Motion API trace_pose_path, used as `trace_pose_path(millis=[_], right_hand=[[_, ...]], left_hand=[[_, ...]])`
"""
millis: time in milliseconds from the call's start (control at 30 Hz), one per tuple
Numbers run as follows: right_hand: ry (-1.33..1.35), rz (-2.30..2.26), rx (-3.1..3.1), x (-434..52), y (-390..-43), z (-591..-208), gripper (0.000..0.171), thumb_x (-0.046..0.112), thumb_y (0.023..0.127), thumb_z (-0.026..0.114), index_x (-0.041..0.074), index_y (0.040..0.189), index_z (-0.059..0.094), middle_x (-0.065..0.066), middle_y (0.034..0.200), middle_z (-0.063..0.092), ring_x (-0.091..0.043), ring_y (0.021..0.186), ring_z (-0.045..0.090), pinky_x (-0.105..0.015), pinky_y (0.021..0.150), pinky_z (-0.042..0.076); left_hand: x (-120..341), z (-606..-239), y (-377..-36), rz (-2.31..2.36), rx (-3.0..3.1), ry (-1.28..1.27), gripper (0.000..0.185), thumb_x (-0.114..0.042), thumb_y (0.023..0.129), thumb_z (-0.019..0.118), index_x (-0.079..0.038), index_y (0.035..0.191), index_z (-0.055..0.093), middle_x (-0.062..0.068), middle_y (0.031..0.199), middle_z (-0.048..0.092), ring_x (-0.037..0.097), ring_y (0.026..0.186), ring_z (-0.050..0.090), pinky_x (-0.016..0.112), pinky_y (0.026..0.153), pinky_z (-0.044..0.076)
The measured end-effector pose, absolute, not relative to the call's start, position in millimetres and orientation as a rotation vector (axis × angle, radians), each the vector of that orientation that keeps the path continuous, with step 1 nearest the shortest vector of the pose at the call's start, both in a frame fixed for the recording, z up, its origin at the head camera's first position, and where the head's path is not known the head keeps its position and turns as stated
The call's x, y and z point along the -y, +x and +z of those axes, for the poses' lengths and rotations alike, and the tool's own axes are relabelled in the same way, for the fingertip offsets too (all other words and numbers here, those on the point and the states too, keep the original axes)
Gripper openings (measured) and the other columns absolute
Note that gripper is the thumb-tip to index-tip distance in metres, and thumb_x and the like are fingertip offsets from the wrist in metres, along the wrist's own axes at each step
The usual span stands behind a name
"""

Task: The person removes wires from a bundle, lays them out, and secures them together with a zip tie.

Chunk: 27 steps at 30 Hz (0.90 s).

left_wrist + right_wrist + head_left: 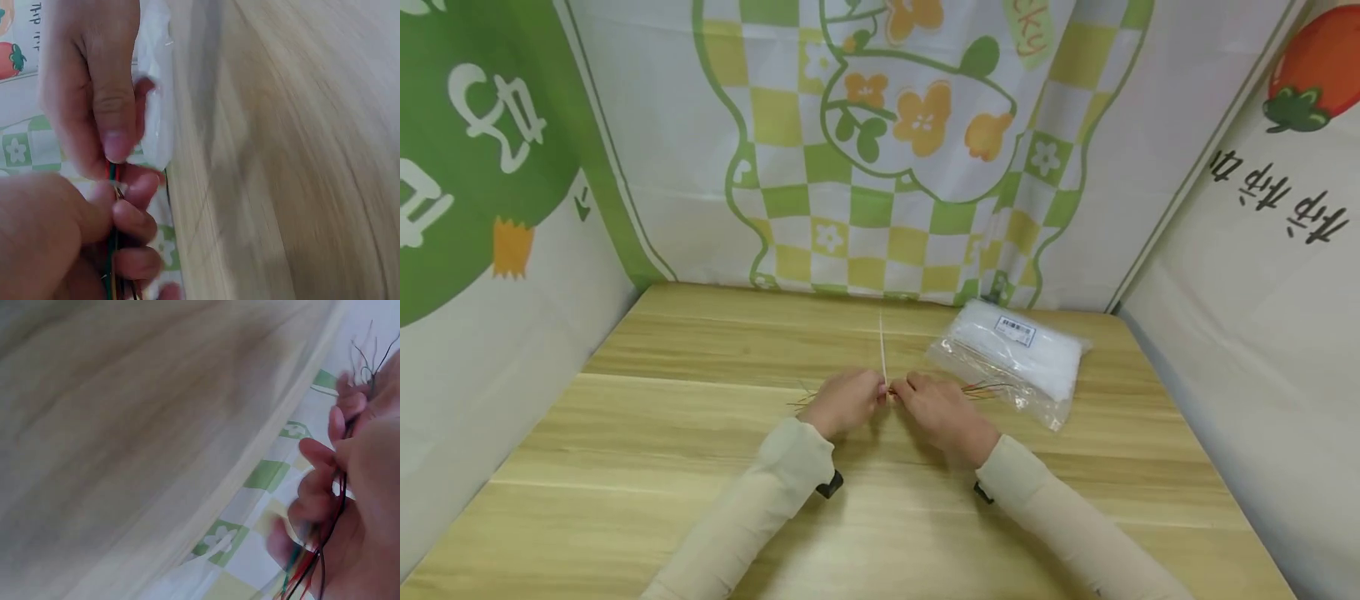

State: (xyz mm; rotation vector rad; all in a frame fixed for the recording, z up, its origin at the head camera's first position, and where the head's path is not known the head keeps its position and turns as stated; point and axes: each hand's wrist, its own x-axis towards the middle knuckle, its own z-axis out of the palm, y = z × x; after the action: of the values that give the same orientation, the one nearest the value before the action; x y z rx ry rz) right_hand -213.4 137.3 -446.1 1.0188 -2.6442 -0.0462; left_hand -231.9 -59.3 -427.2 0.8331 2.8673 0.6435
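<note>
A bundle of thin coloured wires (988, 389) runs crosswise through both hands, its loose ends fanning out on either side. My left hand (847, 402) grips the bundle with curled fingers. Close beside it, my right hand (942, 410) pinches the wires between thumb and fingers. From between the hands a thin white cable tie (883, 350) sticks up and away. In the left wrist view, a small white band crosses the red, green and black wires (113, 262) between the two hands. Fingers hide most of the bundle's middle.
A clear plastic bag (1048, 400) with a white pack and a barcode label lies at the back right of the wooden table (647, 467). Printed fabric walls (647, 125) stand behind and at both sides.
</note>
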Motion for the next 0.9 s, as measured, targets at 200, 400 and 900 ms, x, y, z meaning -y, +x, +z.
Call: trace_pose_path(millis=[200,400,900], right_hand=[[0.991,-0.044,2.574,-138,-213,-448,0.014,0.021,0.111,0.053,0.015,0.099,0.055,0.001,0.072,0.053,-0.016,0.056,0.051,-0.028,0.042,0.035],[0.97,0.115,2.597,-140,-215,-443,0.018,0.015,0.106,0.06,0.017,0.09,0.054,0.007,0.06,0.042,-0.008,0.053,0.034,-0.023,0.044,0.023],[1.072,0.041,2.587,-185,-220,-442,0.034,0.03,0.108,0.061,0.02,0.078,0.049,0.011,0.059,0.045,-0.006,0.052,0.037,-0.027,0.045,0.034]], left_hand=[[65,-425,-229,0.589,-2.82,0.964,0.023,-0.013,0.112,0.052,-0.009,0.096,0.069,0.003,0.092,0.068,0.018,0.084,0.062,0.037,0.078,0.053],[66,-426,-222,0.455,-3.023,1.062,0.026,0.0,0.102,0.065,-0.016,0.081,0.061,-0.003,0.074,0.059,0.011,0.065,0.048,0.026,0.054,0.037],[104,-432,-224,0.157,-3.149,1.241,0.034,-0.008,0.101,0.067,-0.022,0.075,0.05,-0.013,0.063,0.046,0.005,0.057,0.037,0.024,0.049,0.027]])
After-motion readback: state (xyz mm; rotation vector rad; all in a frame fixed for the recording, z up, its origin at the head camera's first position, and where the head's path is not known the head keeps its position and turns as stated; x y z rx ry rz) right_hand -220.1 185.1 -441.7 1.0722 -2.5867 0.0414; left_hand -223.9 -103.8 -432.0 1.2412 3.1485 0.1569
